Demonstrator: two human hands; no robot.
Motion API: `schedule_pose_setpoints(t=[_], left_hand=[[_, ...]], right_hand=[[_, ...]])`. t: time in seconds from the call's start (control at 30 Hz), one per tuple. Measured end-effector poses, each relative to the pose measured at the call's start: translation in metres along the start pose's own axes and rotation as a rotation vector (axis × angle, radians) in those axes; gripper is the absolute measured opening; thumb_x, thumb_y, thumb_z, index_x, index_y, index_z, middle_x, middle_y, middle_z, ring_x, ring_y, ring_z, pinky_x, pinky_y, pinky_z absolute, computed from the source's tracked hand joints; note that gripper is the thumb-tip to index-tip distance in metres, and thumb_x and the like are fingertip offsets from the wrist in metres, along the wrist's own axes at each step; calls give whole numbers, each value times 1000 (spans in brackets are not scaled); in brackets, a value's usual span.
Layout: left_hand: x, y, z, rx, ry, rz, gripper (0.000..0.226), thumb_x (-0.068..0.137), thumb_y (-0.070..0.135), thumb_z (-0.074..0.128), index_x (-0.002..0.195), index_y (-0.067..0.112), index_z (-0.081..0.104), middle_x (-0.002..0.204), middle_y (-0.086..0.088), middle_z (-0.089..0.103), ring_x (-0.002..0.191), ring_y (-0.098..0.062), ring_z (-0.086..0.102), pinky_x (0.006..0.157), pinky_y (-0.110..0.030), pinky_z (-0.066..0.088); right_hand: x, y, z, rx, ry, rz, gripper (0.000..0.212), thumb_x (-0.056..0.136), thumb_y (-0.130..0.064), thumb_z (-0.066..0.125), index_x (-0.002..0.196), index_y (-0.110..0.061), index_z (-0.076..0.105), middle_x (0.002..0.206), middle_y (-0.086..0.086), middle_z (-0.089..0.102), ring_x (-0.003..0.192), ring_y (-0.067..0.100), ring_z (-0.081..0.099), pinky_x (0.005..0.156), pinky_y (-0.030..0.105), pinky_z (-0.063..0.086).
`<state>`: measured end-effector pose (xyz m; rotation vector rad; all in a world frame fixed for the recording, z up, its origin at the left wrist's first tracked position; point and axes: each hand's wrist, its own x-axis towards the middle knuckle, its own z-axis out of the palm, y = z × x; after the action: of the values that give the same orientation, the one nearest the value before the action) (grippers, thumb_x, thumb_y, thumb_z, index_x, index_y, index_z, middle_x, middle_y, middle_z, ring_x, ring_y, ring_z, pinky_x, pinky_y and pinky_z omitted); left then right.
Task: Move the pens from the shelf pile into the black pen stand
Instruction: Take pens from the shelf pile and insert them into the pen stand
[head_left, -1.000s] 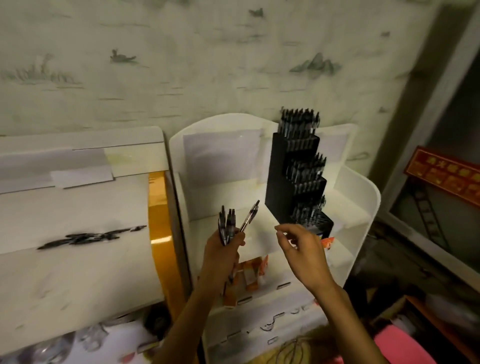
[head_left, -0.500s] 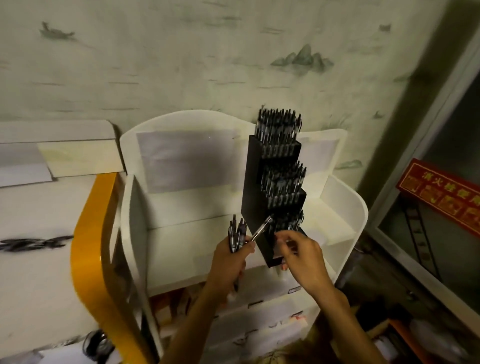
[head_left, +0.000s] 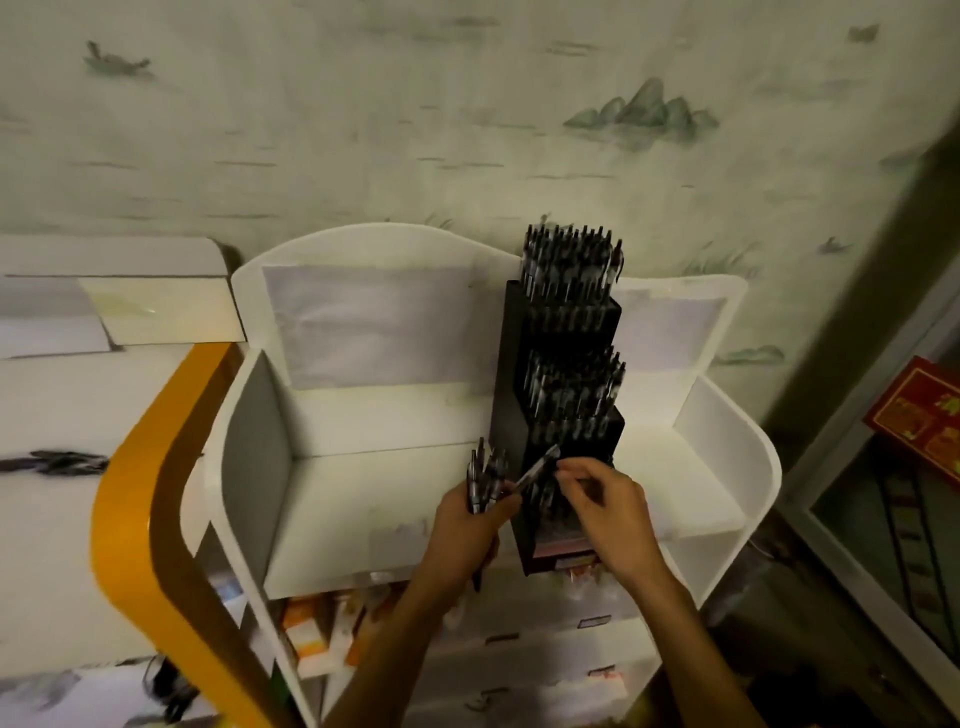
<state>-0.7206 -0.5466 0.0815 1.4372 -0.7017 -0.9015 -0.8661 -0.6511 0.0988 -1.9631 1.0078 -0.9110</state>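
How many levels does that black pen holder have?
3. The black pen stand steps down toward the person: a top tier by the wall, a middle tier, and a lowest tier partly hidden behind the right hand.

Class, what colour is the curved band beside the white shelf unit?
Orange-yellow: the band curves along the unit's left side, clearest in the head view.

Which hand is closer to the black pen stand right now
Right. The right hand is in front of the black pen stand's lowest tier, pinching a pen. The left hand grips a bunch of pens just off its left side.
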Motion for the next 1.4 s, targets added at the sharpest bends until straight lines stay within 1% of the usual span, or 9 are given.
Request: schedule_pose_setpoints(t=[0.23,0.4,0.53,0.7,0.8,0.97,1.1,1.23,1.4], left_hand=[[0,6,30,9,73,24,12,93,20,68,104,14,66,54,5,55,41,-9,41,40,-25,33],[-6,9,51,37,116,50,9,92,21,69,101,18,67,52,6,58,41,-6,43,41,-24,36],[-6,4,58,22,220,28,24,92,32,70,100,9,64,51,5,52,41,-9,41,41,-25,35],[-3,-6,51,-72,399,-43,26,96,33,63,89,10,56,52,3,46,40,-10,35,39,-23,30],[-2,-11,46,-146,353,-75,18,98,24,52,91,7,52,59,-2,41,42,-13,30,40,-22,26],[-1,-10,41,-107,307,-94,15,95,17,45,83,9,50,60,-3,38,43,-13,28,41,-22,24],[0,-6,43,-116,284,-66,21,100,15,42,84,8,54,59,-2,40,43,-12,31,40,-22,27],[1,-5,48,-79,272,-25,24,101,16,44,85,6,59,60,-5,46,46,-14,40,43,-24,34],[0,-2,55,-113,275,19,22,101,14,46,89,5,61,64,-9,49,49,-17,47,46,-29,42]], right_hand=[[22,11,-12,237,-121,17,6,93,-26,63,95,-26,69,89,-8,73,80,4,69,75,18,55],[36,23,-20,393,-174,43,11,93,-19,64,95,-13,72,86,-1,75,80,14,72,75,26,59],[41,30,-30,483,-150,61,13,95,-16,61,97,-9,71,87,3,75,80,17,73,74,27,59],[46,40,-46,333,-45,-66,9,94,-17,63,88,-21,69,82,-6,74,75,5,71,70,16,56],[47,51,-42,140,-56,-181,10,93,-18,65,86,-24,69,79,-9,73,75,-1,70,71,18,57],[53,63,-30,-48,-85,-267,15,94,-22,63,83,-17,71,72,-5,70,69,7,67,66,28,58],[53,64,-24,-134,-79,-304,19,94,-23,63,77,-16,68,66,-6,65,63,4,61,58,23,52],[50,70,-18,-140,-109,-293,17,93,-21,64,78,-15,69,67,-7,64,63,1,60,58,8,44],[50,74,-11,-163,-129,-290,19,94,-24,63,79,-14,69,70,-6,65,67,3,63,61,14,50]])
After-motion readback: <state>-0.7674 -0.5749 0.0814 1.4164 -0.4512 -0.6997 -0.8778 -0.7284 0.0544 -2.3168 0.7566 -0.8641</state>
